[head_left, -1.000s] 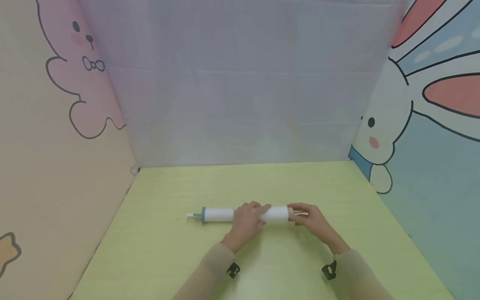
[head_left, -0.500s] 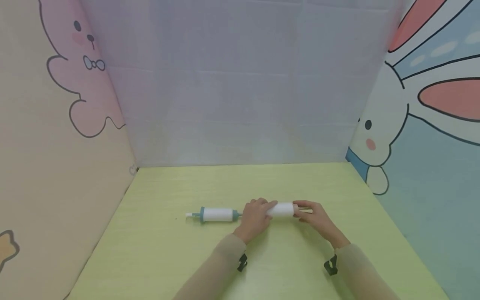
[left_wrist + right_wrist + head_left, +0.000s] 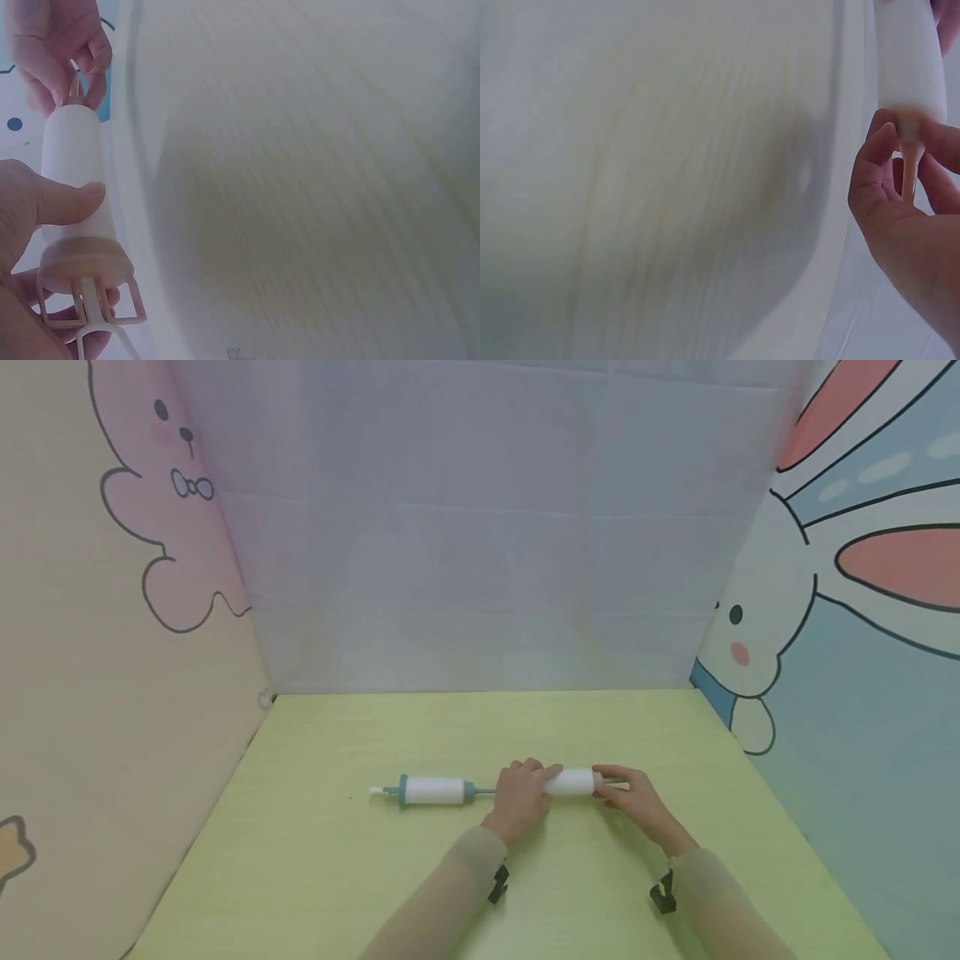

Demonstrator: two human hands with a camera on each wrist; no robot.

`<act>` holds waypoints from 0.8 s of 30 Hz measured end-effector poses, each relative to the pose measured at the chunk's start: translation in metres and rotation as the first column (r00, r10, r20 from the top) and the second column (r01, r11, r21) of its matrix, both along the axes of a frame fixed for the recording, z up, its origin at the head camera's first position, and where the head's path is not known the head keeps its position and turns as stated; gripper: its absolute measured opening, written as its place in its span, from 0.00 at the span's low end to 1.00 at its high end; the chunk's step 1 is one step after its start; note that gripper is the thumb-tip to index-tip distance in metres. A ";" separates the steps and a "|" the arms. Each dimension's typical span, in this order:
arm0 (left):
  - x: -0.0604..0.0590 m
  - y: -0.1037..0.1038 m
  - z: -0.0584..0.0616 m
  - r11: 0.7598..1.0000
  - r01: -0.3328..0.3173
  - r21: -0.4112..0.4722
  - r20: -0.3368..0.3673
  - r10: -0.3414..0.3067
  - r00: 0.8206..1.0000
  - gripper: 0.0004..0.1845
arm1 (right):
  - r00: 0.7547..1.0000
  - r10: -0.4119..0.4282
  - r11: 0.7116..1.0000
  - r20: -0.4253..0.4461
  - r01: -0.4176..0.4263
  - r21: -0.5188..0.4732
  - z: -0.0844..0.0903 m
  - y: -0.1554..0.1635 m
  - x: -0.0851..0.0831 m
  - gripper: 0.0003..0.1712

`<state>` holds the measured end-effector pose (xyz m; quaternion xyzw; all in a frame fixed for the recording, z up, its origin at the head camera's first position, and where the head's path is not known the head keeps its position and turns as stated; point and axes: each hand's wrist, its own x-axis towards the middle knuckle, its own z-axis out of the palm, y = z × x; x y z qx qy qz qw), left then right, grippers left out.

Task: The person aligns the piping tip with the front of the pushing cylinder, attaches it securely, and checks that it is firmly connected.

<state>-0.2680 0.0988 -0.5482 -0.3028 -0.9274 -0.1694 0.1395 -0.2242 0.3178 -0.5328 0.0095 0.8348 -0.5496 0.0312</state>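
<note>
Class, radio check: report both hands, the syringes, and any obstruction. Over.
Left hand grips beige syringe barrel. Right hand pinches its tip. Blue syringe lies apart on table. Nothing in the way.

Soft, even light is filling the head view, casting only faint shadows under the hands on the green table (image 3: 375,877), while straight wall edges are bowing slightly toward the corners. Both wrist views are looking washed out and smeared, with the tabletop blurring into pale streaks.
</note>
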 end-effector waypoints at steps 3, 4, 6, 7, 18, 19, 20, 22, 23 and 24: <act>-0.002 0.003 -0.002 1.000 -0.006 -0.014 0.016 0.007 1.000 0.26 | 1.000 -0.013 1.000 -0.001 0.013 0.011 -0.003 0.001 -0.002 0.27; -0.002 0.004 -0.003 1.000 -0.008 -0.019 0.021 0.008 1.000 0.26 | 1.000 -0.021 1.000 0.002 0.021 0.015 -0.004 0.002 -0.003 0.27; -0.003 0.005 -0.004 1.000 -0.010 -0.024 0.029 0.011 1.000 0.26 | 0.999 -0.033 0.999 0.007 0.033 0.028 -0.006 0.002 -0.004 0.26; -0.004 0.005 -0.005 1.000 -0.010 -0.024 0.031 0.011 0.999 0.26 | 0.999 -0.039 0.999 0.009 0.038 0.035 -0.007 0.002 -0.005 0.26; -0.009 0.014 -0.014 0.999 -0.009 -0.031 0.048 0.010 0.999 0.26 | 0.998 -0.064 0.996 0.024 0.063 0.062 -0.012 0.006 -0.008 0.25; -0.009 0.014 -0.014 0.999 -0.009 -0.033 0.046 0.010 0.999 0.26 | 0.998 -0.058 0.997 0.026 0.056 0.057 -0.012 0.006 -0.008 0.25; -0.010 0.014 -0.015 0.999 -0.009 -0.036 0.043 0.011 0.999 0.26 | 0.998 -0.058 0.997 0.029 0.056 0.050 -0.012 0.006 -0.008 0.25; -0.010 0.014 -0.015 0.999 -0.011 -0.047 0.040 0.013 0.999 0.26 | 0.998 -0.056 0.997 0.029 0.055 0.056 -0.011 0.006 -0.008 0.25; -0.010 0.015 -0.014 0.999 -0.011 -0.052 0.039 0.013 0.999 0.26 | 0.998 -0.055 0.997 0.027 0.053 0.059 -0.011 0.006 -0.008 0.25; -0.010 0.015 -0.014 0.998 -0.013 -0.058 0.039 0.015 0.999 0.26 | 0.998 -0.057 0.996 0.027 0.055 0.064 -0.011 0.005 -0.008 0.25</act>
